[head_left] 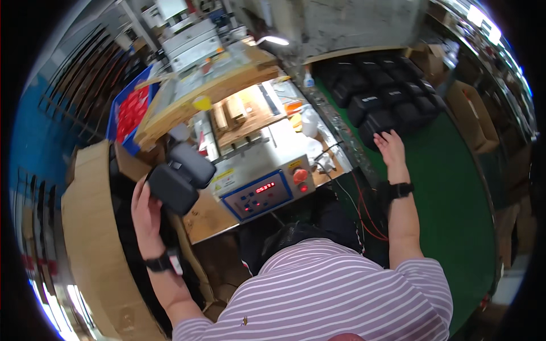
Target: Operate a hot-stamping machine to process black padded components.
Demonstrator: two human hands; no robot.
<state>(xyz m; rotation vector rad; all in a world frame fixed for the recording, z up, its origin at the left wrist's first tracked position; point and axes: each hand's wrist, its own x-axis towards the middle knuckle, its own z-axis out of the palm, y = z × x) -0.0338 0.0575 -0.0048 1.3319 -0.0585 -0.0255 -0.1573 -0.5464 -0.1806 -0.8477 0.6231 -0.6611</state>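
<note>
Step in hand looks like case handling on both sides of the press's control box (257, 196), probably shifting cases between there and the pile. Left hand (147, 209) is closed around the outer edge of a black case (172, 190), held up just left of the control box; a second black shell (193, 163) sits against it, nearer the box (one opened case or two separate ones, can't tell). Right hand (391, 149) is open, fingers spread and half bent, right of the control box and farther out, at the front of a pile of black cases (392, 94) on a green table (449, 193). Fingertips overlap the nearest case there; contact isn't clear, and no firm grip shows. Behind the control box, a wood-edged frame (210, 91) stands raised over a wooden board (259, 122) with nothing black on it. Next move, as I judge it, calls for the right hand either to close on that front case or to clear the pile, while the left keeps its edge hold and steers the black case clear of the frame.
</note>
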